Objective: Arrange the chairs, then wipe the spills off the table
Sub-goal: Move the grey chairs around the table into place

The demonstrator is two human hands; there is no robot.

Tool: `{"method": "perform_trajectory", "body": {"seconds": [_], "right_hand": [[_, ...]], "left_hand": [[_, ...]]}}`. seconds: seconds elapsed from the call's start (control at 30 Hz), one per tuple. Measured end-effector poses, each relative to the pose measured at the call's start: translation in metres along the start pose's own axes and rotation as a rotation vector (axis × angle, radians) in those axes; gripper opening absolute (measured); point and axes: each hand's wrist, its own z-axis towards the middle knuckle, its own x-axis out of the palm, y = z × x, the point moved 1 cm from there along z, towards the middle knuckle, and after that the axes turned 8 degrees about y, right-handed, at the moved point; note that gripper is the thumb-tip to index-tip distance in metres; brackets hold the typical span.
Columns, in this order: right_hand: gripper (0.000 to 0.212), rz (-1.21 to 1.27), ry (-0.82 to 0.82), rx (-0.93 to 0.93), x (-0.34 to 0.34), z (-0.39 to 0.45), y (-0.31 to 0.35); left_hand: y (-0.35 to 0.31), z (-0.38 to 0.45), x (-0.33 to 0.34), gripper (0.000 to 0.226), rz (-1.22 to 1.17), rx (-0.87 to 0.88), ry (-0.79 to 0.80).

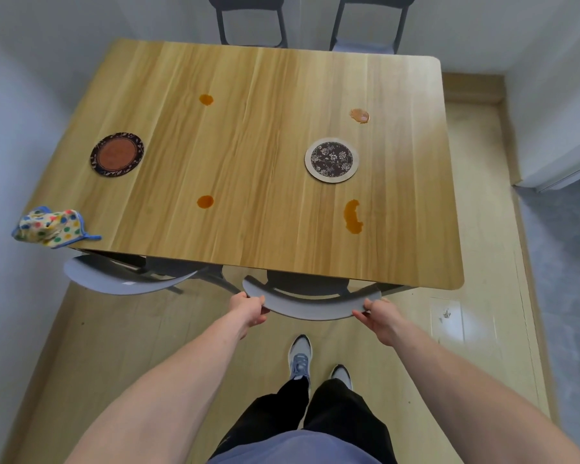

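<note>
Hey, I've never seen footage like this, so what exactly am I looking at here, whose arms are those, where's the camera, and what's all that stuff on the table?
There is no machine here. A person wears a wide-angle camera on the head, looking forward and down, so the arms are their own. The left hand and right hand each grip one end of the curved grey chair backrest; that chair is tucked under the near edge of the wooden table. A second grey chair sits to its left, and two more stand at the far side. On the table lie four orange-brown spills, for example, a red-centred coaster, a floral coaster and a crumpled polka-dot cloth on the near left corner, untouched.
</note>
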Motion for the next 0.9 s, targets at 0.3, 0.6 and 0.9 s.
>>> {"method": "perform_trajectory", "body": {"seconds": [0.3, 0.6, 0.9], "right_hand": [[0.050, -0.358, -0.060, -0.030, -0.010, -0.032, -0.002], [0.057, -0.870, -0.009, -0.185, -0.030, -0.062, 0.005], [0.049, -0.932, 0.086, -0.339, -0.059, -0.085, 0.051]], "left_hand": [[0.008, -0.023, -0.011, 0.015, 0.338, 0.105, 0.019], [0.033, -0.062, 0.007, 0.025, 0.135, 0.082, 0.209], [0.009, -0.096, 0.066, 0.023, 0.304, 0.213, 0.225]]}}
